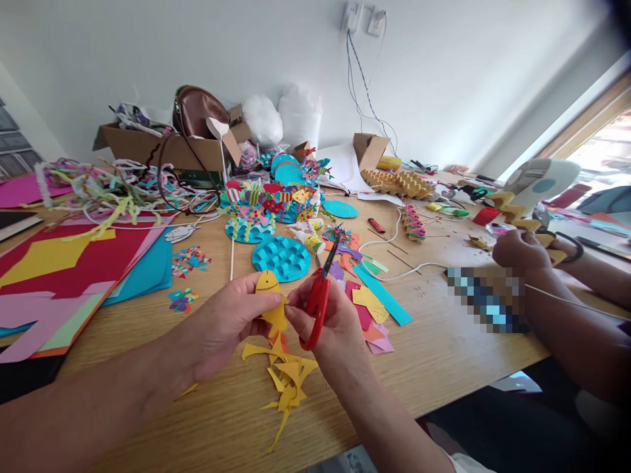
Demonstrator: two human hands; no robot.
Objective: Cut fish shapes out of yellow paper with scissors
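Note:
My left hand (231,309) pinches a yellow paper fish (272,302) with a drawn mouth line at its upper end. My right hand (330,315) is closed around red-handled scissors (318,305), whose blades point up and away from the fish. The right fingertips touch or nearly touch the fish's right edge. Yellow paper scraps (288,381) lie on the table below both hands. Just beyond the hands sits a blue paper disc (280,259) with curled strips on it.
Coloured paper sheets (64,263) are stacked at the left. Decorated paper fish (271,203) stand at the centre back. Paper offcuts (369,302) and a white cable (394,278) lie right of my hands. A co-worker's hands (522,253) hold a zigzag-edged piece at the right.

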